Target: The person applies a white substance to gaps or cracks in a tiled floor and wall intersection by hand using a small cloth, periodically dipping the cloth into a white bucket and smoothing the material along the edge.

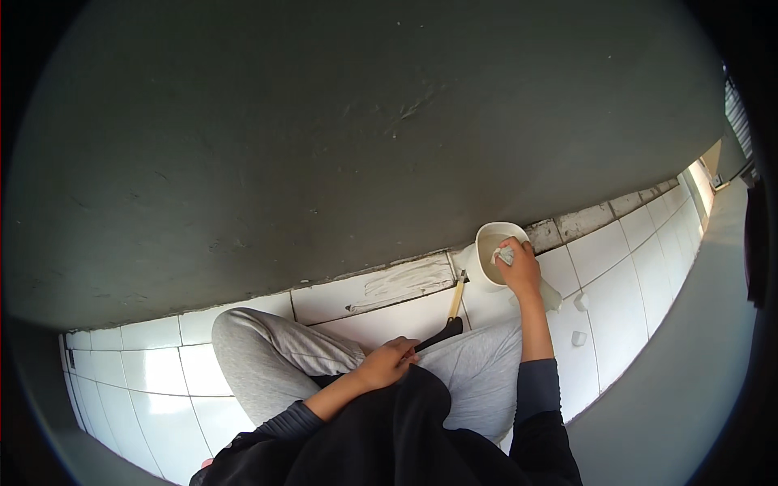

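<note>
My right hand reaches into a white tub at the foot of the wall. Its fingers are closed on a crumpled whitish cloth over the pale contents. On my lap, by the black sock on my foot, rests my left hand. Its fingers are loosely curled and nothing shows in them. Between that foot and the tub lies a slim yellow-handled tool with a dark tip, perhaps a cutter. White smears cover a strip of tile along the wall base, left of the tub.
A dark grey wall rises in front of me. White floor tiles run along it. Right of my forearm are two small whitish pieces, one nearer the wall and one nearer me. A pale translucent item lies beside my wrist.
</note>
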Demonstrator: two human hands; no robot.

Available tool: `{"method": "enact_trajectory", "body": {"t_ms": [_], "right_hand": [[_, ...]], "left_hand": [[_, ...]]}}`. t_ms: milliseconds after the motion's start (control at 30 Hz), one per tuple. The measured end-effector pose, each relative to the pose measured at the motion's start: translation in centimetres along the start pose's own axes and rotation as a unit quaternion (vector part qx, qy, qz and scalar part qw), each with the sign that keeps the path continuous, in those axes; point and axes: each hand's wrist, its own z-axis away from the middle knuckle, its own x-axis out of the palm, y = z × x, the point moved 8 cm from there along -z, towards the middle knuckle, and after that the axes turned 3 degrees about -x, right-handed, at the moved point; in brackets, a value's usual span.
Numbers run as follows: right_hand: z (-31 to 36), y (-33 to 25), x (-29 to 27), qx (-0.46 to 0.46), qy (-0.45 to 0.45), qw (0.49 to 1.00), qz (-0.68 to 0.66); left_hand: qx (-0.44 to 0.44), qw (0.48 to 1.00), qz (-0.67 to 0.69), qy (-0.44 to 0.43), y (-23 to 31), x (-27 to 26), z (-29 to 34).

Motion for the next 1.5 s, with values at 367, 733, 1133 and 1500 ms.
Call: {"method": "enact_trajectory", "body": {"t_ms": [367, 733, 1133, 1500], "right_hand": [[6.3, -16.2, 10.2, -0.137, -0.185, 0.924, -0.306], [9.3, -17.1, 17.5, -0.191, -0.234, 0.953, 0.028], [12.3, -25.6, 19.3, -0.343, -0.274, 0.897, 0.059], [12.8, -24.7, 19.3, -0.315, -0.222, 0.919, 0.077]], "left_hand": [[-0.048, 0.988, -0.142, -0.042, -4.1, -0.5, 2.1], [-0.010, 0.975, -0.222, -0.017, -3.4, 0.2, 2.5], [-0.018, 0.979, -0.203, -0.010, -4.0, 0.0, 2.5], [-0.016, 0.930, -0.358, 0.075, -1.3, -2.4, 5.8]]}}
